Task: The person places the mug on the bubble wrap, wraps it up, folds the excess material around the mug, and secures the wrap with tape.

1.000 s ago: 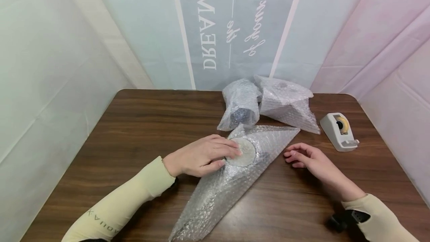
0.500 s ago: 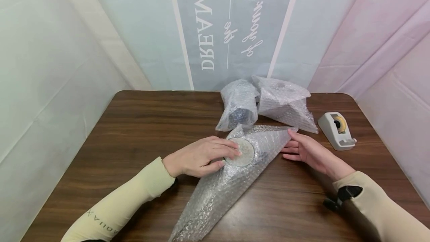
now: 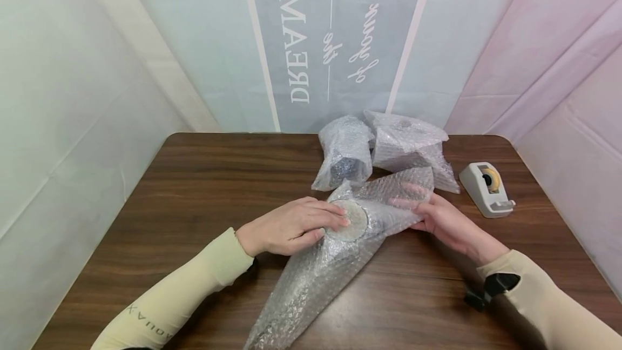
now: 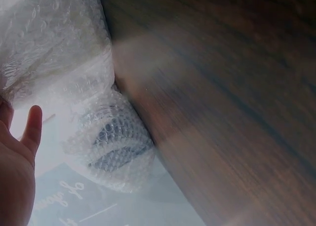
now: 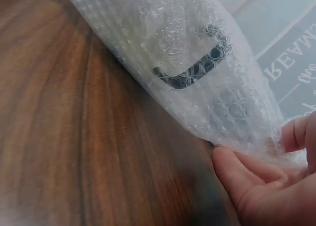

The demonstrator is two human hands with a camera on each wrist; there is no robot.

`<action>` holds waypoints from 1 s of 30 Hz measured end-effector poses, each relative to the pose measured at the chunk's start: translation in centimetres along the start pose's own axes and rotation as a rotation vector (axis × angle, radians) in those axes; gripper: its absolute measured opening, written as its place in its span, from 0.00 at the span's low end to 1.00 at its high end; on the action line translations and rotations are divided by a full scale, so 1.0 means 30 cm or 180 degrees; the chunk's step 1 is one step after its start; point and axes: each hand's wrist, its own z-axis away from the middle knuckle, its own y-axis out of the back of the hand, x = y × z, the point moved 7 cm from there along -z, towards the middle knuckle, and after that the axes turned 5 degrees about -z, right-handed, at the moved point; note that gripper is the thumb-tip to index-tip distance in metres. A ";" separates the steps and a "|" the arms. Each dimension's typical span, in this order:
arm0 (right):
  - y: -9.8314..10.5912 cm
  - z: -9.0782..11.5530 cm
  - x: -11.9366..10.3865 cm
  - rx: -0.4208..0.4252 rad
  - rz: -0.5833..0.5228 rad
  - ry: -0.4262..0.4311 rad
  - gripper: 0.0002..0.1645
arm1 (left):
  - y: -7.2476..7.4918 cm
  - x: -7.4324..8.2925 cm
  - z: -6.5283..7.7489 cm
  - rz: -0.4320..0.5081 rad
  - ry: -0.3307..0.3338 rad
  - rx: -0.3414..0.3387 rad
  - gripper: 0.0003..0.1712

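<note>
A sheet of bubble wrap [image 3: 320, 274] lies slantwise on the table, partly folded about an object with a pale round end [image 3: 357, 221]. My left hand [image 3: 296, 226] rests its fingers on that round end, thumb along its near side. At the sheet's far right corner, my right hand [image 3: 452, 226] pinches the lifted flap. Its fingers are behind the clear film and show through it; the thumb is on the near side. In the right wrist view, a dark curved mark [image 5: 190, 75] shows through the bubble wrap, with my right thumb [image 5: 237, 174] at its edge.
Two bubble-wrapped bundles stand at the back, a narrow one [image 3: 345, 150] and a wider one [image 3: 410, 142]. To their right is a white tape dispenser [image 3: 486, 189] with a yellowish roll. Fabric walls enclose the brown wooden table [image 3: 218, 177] at the back and sides.
My right hand has moved left to the bubble wrap's corner, taken hold of it and lifted the flap slightly up and inward. The left hand has stayed on the round end.
</note>
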 end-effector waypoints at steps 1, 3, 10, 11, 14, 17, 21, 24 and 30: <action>-0.003 0.007 -0.002 -0.0040 0.0014 0.0054 0.42 | 0.001 -0.001 0.000 0.0006 -0.0005 0.0005 0.24; -0.012 0.022 -0.008 -0.0145 0.0029 0.0177 0.42 | 0.002 -0.004 -0.001 0.0025 -0.0013 0.0013 0.24; -0.037 0.075 -0.028 -0.0461 0.0059 0.0473 0.43 | 0.001 -0.014 -0.005 0.0181 -0.0042 0.0057 0.25; -0.039 0.081 -0.033 -0.0460 0.0099 0.0487 0.42 | 0.000 -0.015 -0.007 0.0207 -0.0060 0.0063 0.25; -0.052 0.092 -0.053 -0.0444 0.0246 0.0545 0.43 | -0.002 -0.018 -0.011 0.0288 -0.0110 0.0082 0.25; -0.075 0.100 -0.084 -0.0446 0.0404 0.0656 0.43 | -0.002 -0.020 -0.016 0.0387 -0.0115 0.0075 0.24; -0.119 0.104 -0.130 -0.0561 0.0515 0.0778 0.43 | -0.002 -0.022 -0.021 0.0486 -0.0050 0.0039 0.23; -0.162 0.102 -0.158 -0.0708 0.0512 0.0815 0.43 | -0.003 -0.022 -0.024 0.0487 -0.0017 0.0024 0.21; -0.238 0.099 -0.185 -0.0785 0.0473 0.1001 0.39 | -0.002 -0.019 -0.026 0.0410 -0.0034 0.0029 0.20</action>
